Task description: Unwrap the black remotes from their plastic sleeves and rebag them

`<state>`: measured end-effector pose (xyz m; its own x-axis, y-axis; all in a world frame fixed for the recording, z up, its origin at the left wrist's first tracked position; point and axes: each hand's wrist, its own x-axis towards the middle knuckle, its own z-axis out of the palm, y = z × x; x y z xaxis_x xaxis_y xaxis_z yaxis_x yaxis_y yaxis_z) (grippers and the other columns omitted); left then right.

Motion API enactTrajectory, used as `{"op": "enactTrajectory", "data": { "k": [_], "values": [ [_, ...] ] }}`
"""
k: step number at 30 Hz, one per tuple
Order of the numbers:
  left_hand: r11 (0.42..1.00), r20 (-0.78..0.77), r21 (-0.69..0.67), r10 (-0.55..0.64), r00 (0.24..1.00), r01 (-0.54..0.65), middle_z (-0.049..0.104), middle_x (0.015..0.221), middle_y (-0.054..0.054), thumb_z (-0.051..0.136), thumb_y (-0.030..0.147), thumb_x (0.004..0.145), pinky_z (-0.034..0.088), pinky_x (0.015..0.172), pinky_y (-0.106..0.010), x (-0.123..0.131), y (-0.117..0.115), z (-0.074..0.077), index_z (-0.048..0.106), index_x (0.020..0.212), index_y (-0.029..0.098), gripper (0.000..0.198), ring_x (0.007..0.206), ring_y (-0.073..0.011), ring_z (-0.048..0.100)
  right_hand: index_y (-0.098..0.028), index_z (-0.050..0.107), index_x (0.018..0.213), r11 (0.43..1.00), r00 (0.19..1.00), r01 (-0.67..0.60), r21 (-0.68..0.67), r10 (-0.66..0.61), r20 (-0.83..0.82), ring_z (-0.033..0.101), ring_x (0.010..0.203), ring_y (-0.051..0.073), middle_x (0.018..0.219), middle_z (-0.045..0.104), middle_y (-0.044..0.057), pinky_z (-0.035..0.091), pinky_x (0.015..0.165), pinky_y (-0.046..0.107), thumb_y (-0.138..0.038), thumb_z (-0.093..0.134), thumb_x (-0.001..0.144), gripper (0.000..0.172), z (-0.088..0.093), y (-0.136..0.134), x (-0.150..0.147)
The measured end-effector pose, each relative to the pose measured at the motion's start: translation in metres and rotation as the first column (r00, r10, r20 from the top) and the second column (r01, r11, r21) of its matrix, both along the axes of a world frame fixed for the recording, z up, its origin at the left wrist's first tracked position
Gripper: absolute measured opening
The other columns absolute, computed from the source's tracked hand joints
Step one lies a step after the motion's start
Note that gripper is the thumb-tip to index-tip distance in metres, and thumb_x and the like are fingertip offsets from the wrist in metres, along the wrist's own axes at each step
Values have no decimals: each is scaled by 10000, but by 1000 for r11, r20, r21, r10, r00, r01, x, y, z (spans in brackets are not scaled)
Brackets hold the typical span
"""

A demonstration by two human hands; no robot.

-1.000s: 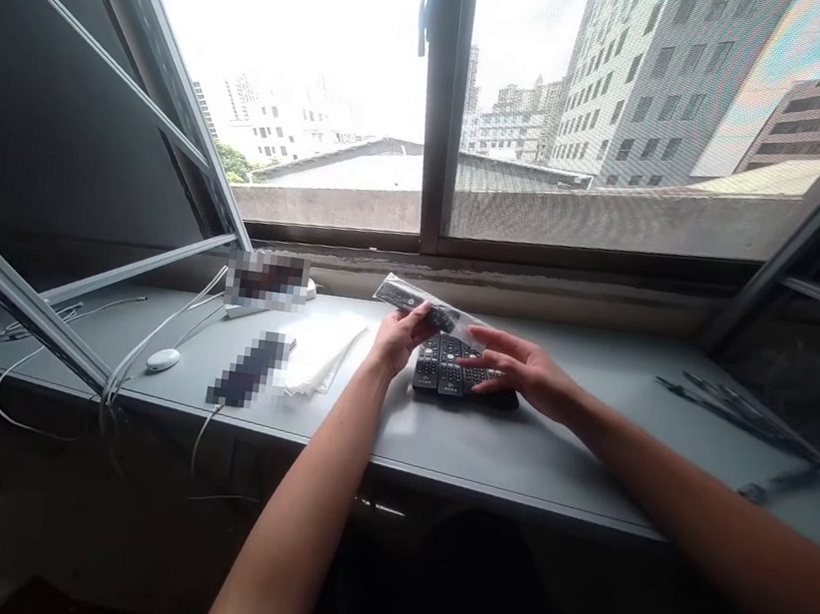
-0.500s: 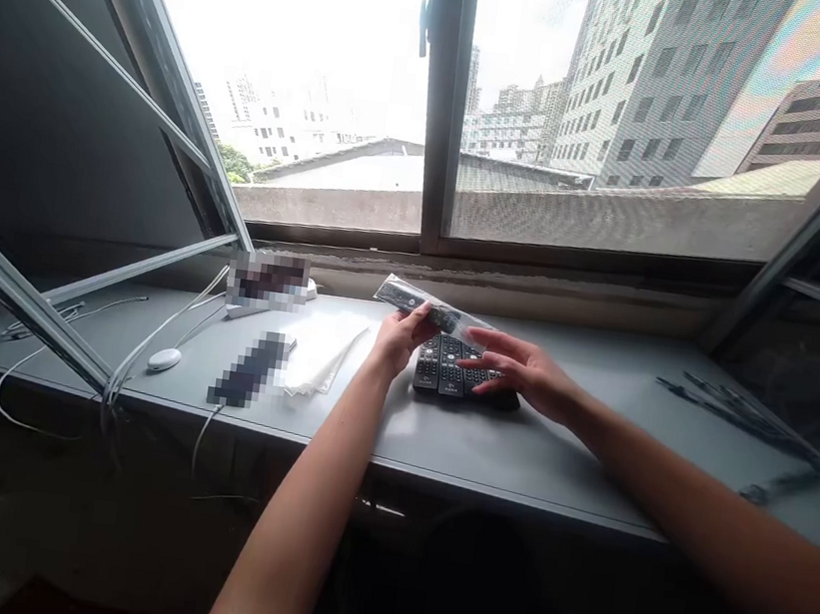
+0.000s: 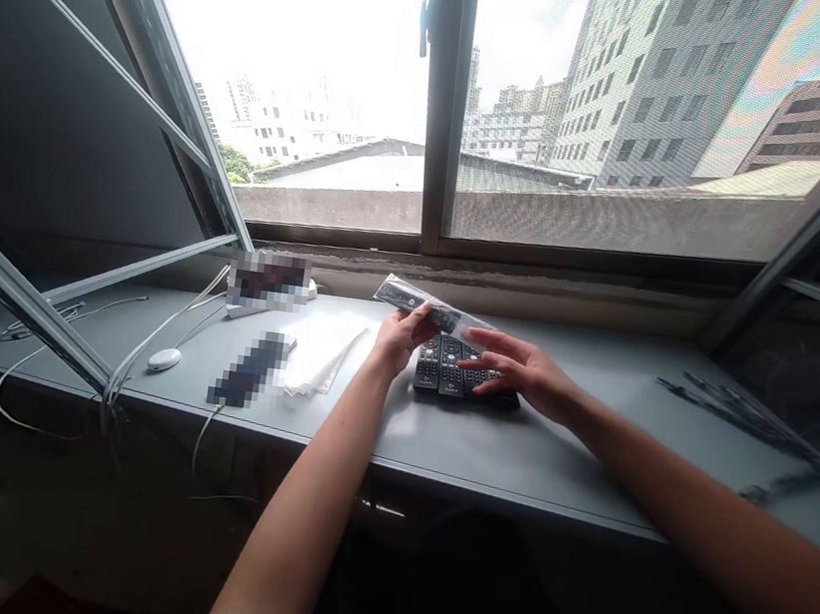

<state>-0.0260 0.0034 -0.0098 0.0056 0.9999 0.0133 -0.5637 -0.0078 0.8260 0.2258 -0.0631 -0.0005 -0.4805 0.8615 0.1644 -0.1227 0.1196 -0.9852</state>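
My left hand is closed around a black remote control inside a clear plastic bag, held tilted above the table. At the bag's right end, the upper fingers of my right hand pinch the film, while its other fingers are spread below. The thumb of that hand is hard to make out. Beneath the bag lie several black remote controls side by side on the grey table, partly covered by the bag and my right fingers.
Left of my forearm is a stack of clear plastic bags. Farther left are a blurred-out dark item, a white mouse-like object and white cables. Dark cables lie at right. Metal frames and a window border the table.
Almost nothing differs. Both hands, the bagged remote control and the row of remote controls keep their places, with only a very slight shift of my right fingers at the bag's end.
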Motion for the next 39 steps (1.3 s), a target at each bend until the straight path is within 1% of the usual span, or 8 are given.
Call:
{"op": "enactTrajectory", "data": {
  "k": [7,12,19,25,28,34,36,39],
  "values": [
    [1000,19,-5,14,1000,-14,846,1038,-136,940,273,886,649,1027,-389,-1,4,-3,747,1098,107,332,923,-213,836,-316,765,1438,1000,1000,19,-6,-19,-1,749,1325,388,1687,587,78,755,837,424,-424,858,964,495,0,0,0],
    [1000,25,-3,11,1000,-11,847,1035,-136,921,257,905,652,1018,-380,-1,2,-3,746,1086,104,295,914,-210,835,-311,761,1436,1000,1000,16,-17,-16,-4,757,1311,377,1697,577,79,752,832,410,-412,855,974,482,0,1,1],
    [1000,21,-4,15,1000,-15,846,1028,-132,926,270,901,653,1020,-380,0,2,-2,746,1082,109,302,909,-206,834,-306,768,1427,1000,1000,26,-13,-26,-13,765,1299,381,1683,591,91,755,814,407,-418,865,964,485,-1,2,1],
    [999,-21,18,-49,999,49,838,1077,-143,924,273,905,635,1081,-421,3,-2,-3,770,1080,107,286,944,-214,834,-319,774,1433,1000,1000,-3,12,3,2,742,1340,389,1696,578,70,756,861,444,-429,847,980,472,0,0,1],
    [997,-36,39,-72,997,74,837,1100,-148,923,269,906,629,1097,-421,3,-3,-4,776,1086,105,285,963,-213,832,-327,766,1450,1000,1000,-16,10,16,-5,735,1352,389,1713,558,65,757,864,443,-423,847,979,487,1,-1,2],
    [990,-30,23,-138,990,138,841,1088,-168,906,263,923,631,1103,-423,3,-8,1,773,1073,98,259,971,-230,836,-332,759,1461,1000,1000,-26,9,26,-14,731,1358,392,1716,555,60,760,850,426,-424,866,959,522,2,-2,2],
    [993,-15,8,-117,993,117,843,1069,-164,915,262,913,631,1102,-429,3,-8,3,767,1088,99,281,966,-235,840,-329,758,1459,1000,1000,-10,11,10,-10,736,1348,393,1707,565,64,759,847,433,-431,866,957,524,2,-2,1],
    [1000,27,-14,-12,1000,12,846,1013,-135,927,261,892,642,1074,-423,2,-4,4,754,1103,107,314,953,-231,843,-309,767,1440,1000,1000,19,12,-19,-16,766,1294,385,1663,612,99,751,832,445,-440,864,960,507,2,-2,0]
  ]
}}
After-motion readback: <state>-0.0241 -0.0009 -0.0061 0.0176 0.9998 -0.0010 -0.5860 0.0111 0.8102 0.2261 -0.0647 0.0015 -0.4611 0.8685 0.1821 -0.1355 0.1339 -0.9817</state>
